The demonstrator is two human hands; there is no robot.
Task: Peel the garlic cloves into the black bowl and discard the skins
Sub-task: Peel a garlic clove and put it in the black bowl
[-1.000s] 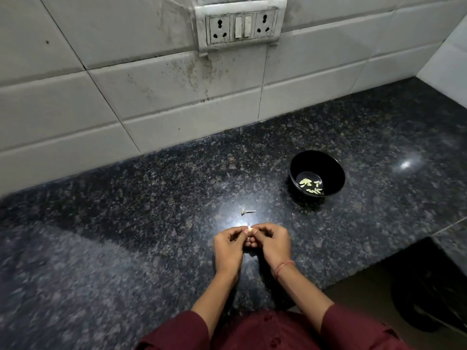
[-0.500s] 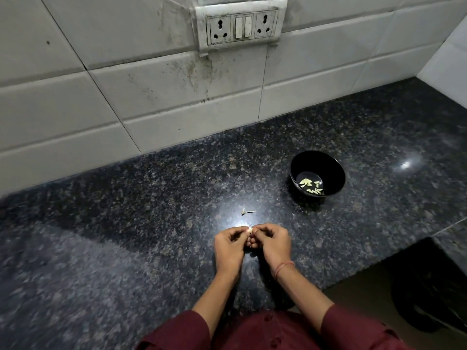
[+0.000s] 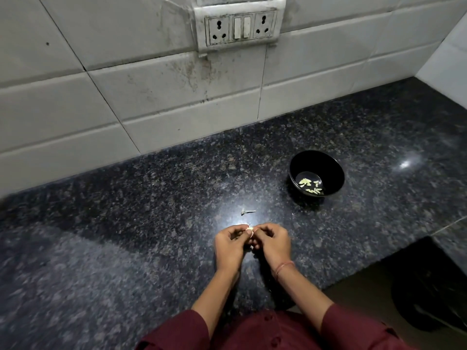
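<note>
Garlic clove, small and pale, pinched at the fingertips of both grips, low over the counter near its front edge. Left grip curled round the clove from one side, right grip curled round it from the other, backs of both turned up toward the camera. Mostly covered by fingers; peeled or not, impossible to tell. Bowl, black, round, glossy and deep-walled, standing well apart to the right and farther back, with a handful of slim pale-green peeled cloves on its flat bottom. Dry scrap, thin and stalk-like, lying on the counter just beyond the grips; skin or stem, too small to say. Counter of dark speckled polished stone, shiny, with two glare spots. Behind, white glazed tiles, smudged, with a grimy socket plate. Thin reddish thread round the right wrist. Maroon sleeves cut off by the lower edge. Dark shape below the counter at lower right, too dim to make out.
</note>
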